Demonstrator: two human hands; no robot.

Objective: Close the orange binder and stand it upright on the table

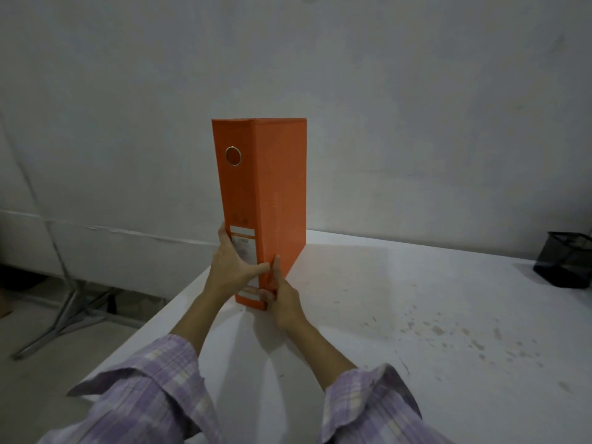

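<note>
- Near the table's (416,299) left edge, the orange binder (278,187) stands closed and upright, spine facing the person.
- Left hand (232,267) wraps the lower spine; right hand (282,298) pinches the near bottom corner, likely steadying it.
- Most of the binder rises above both clamped hands.

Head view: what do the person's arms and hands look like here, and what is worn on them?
Both hands, left hand and right hand, are bare, with no gloves. No rings or watch show. Each forearm is uncovered up to a loose shirt cuff. The left sleeve and right sleeve are the same fabric: pale purple plaid with lighter cream and white stripes, cuffs unbuttoned and flaring open.
</note>
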